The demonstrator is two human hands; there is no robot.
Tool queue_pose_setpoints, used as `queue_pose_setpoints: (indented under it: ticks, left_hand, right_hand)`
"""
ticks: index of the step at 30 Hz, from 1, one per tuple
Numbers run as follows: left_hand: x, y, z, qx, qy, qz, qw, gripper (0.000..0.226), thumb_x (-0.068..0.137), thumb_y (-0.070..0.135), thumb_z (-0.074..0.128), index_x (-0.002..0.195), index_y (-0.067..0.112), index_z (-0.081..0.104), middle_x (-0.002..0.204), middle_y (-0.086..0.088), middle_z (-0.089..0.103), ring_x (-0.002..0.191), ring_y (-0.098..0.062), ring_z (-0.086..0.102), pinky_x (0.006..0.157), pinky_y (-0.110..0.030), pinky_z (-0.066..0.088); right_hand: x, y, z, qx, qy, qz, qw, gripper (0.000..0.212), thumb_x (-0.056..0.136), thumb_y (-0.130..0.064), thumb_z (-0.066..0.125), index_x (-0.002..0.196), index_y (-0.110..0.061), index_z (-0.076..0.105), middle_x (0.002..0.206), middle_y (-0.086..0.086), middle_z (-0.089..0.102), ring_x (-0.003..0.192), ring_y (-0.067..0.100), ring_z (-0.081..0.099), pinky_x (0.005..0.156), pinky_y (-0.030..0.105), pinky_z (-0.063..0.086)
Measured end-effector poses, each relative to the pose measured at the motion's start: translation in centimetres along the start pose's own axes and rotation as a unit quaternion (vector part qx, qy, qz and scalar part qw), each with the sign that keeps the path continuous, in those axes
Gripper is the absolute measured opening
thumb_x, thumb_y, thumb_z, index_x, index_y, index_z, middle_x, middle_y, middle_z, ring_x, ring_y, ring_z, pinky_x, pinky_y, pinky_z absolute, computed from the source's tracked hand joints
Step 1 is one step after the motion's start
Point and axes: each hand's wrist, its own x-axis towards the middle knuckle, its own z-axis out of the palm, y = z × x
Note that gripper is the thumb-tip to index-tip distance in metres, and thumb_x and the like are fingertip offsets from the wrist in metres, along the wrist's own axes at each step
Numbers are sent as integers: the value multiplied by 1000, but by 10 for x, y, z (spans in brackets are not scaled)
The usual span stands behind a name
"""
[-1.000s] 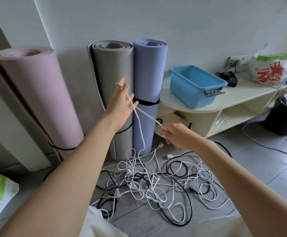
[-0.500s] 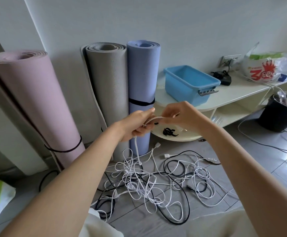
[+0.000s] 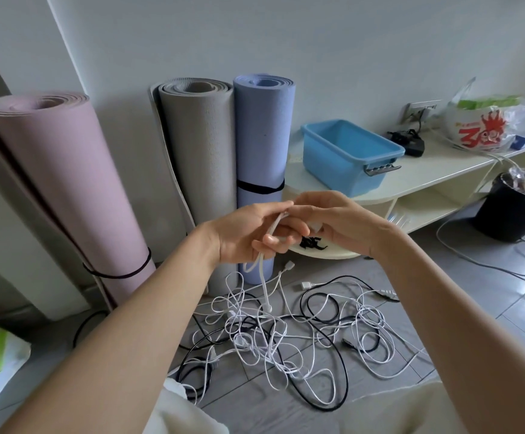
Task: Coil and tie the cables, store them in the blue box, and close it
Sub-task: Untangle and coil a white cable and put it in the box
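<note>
Above the tangle, both hands, left hand (image 3: 248, 231) and right hand (image 3: 336, 223), pinch one white cable (image 3: 262, 270).

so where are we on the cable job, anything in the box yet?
Nothing looks done: the blue box sits open on the shelf, no coiled cable visible inside and no lid in view. In hand: the left hand and right hand both have a grip on one white cable that trails to the floor. Left: the tangled pile of white and black cables, tying, storing, closing.
</note>
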Motion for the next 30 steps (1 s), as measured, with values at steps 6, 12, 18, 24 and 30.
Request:
queue_pose_setpoints:
  ticks: [6, 12, 18, 24, 30]
  left_hand:
    - [0, -1, 1, 12, -3, -2, 1000, 59, 94, 35, 32, 58, 6, 68, 50, -2, 50, 27, 0, 33, 24, -8, 22]
    - [10, -9, -10, -32, 97, 36, 994, 44, 100, 39, 31, 72, 13, 54, 49, 7, 43, 34, 0, 33, 33, -11, 30]
    - [20, 0, -5, -75, 114, 114, 984, 35, 102, 27, 28, 70, 18, 39, 41, 12, 25, 27, 0, 20, 30, -12, 9]
    - [22, 9, -20, -234, 157, 178, 943, 37, 102, 31, 30, 70, 18, 41, 44, 8, 30, 28, -1, 23, 25, -11, 16]
    - [16, 8, -21, -267, 109, 183, 940, 33, 102, 32, 32, 75, 16, 44, 53, 5, 36, 29, -1, 30, 24, -10, 21]
  right_hand:
    - [4, -2, 3, 29, -50, 55, 997, 24, 79, -19, 60, 95, -2, 60, 79, 13, 51, 63, 10, 55, 58, 16, 49]
    - [14, 5, -2, -112, 140, 60, 982, 20, 89, -23, 61, 74, -10, 59, 58, -2, 49, 45, 6, 34, 45, 16, 28]
    - [20, 12, 1, 49, 166, 57, 983, 24, 93, -32, 53, 87, -11, 61, 72, 5, 54, 55, 13, 46, 55, 20, 42]
    - [15, 32, 7, -34, 36, 183, 982, 56, 94, -47, 39, 115, 3, 56, 105, 14, 63, 89, 24, 63, 92, 35, 46]
    - [9, 33, 16, -64, -76, 142, 985, 43, 99, -25, 40, 64, -13, 62, 67, 4, 49, 68, 19, 45, 85, 35, 46]
